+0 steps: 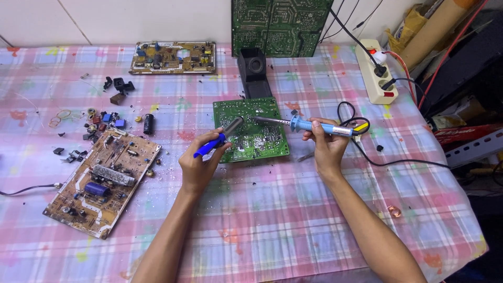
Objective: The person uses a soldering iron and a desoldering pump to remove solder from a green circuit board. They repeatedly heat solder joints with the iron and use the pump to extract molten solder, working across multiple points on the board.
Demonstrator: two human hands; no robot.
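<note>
A green circuit board lies flat in the middle of the checked tablecloth. My left hand grips a desoldering pump with a blue handle and grey barrel, its tip over the board's left part. My right hand holds a blue soldering iron with a yellow end. The iron's metal tip points left over the board's top edge. Its black cord loops off to the right.
A brown circuit board lies at the left, another at the back. Loose components are scattered at the left. A large green board stands behind a black stand. A white power strip is at the right.
</note>
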